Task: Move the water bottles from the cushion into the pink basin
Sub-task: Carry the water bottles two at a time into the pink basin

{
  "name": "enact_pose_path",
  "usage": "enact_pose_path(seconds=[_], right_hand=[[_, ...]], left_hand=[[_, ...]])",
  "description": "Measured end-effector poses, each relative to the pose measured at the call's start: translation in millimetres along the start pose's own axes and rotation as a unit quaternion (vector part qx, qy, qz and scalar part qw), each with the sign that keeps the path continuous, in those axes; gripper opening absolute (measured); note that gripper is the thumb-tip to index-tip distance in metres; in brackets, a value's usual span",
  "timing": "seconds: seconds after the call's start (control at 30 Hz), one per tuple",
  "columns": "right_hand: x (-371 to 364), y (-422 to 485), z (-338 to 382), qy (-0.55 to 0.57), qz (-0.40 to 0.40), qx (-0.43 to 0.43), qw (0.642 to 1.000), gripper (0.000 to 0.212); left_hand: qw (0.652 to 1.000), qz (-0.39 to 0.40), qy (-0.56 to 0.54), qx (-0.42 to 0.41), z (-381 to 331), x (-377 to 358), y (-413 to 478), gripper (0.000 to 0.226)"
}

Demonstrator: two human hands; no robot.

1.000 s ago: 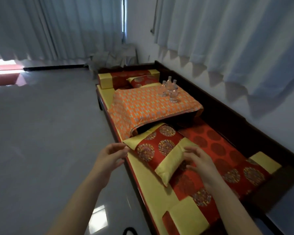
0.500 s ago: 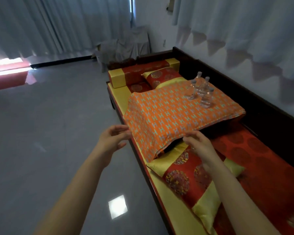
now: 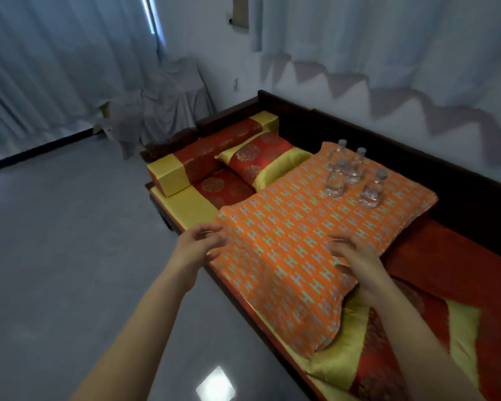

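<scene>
Your left hand (image 3: 198, 246) and right hand (image 3: 356, 260) hover half-open and empty over the orange cushion's (image 3: 287, 256) near end — the four water bottles (image 3: 352, 175) stand upright at its far end.

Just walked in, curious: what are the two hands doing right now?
Left hand: open, holding nothing, at the orange cushion edge.
Right hand: open, empty, over the cushion.
</scene>
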State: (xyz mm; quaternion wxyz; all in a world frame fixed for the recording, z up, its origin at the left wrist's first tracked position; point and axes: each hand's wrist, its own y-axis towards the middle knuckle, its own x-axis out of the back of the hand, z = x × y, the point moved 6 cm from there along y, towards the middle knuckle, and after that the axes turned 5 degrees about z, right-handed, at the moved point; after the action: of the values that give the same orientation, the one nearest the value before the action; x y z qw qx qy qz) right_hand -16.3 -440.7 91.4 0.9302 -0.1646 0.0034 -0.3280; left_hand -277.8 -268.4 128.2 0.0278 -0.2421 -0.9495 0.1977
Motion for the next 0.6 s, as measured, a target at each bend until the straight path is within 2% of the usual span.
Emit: enact_pose_path(seconds=[0.13,0.3,0.5,0.6], right_hand=[[-8.1,15.4,0.2,0.018,-0.051,-0.019,0.998,0.022],[15.0,52.6,-4.4,0.027,-0.136,-0.051,0.989,0.025],[46.3,113.2,-18.3,0.056,-0.206,-0.072,0.974,0.017],[50.4,141.4,-19.0,0.071,-0.233,-0.083,0.966,0.019]], left_hand=[[0.999,0.041,0.014,0.011,-16.0,-6.5,55.4,0.026],[0.985,0.149,0.075,0.033,-26.1,-52.2,140.4,0.031],[0.951,0.237,0.183,0.071,-14.1,-104.8,231.1,0.009],[0.938,0.260,0.209,0.095,-14.8,-118.1,281.4,0.022]])
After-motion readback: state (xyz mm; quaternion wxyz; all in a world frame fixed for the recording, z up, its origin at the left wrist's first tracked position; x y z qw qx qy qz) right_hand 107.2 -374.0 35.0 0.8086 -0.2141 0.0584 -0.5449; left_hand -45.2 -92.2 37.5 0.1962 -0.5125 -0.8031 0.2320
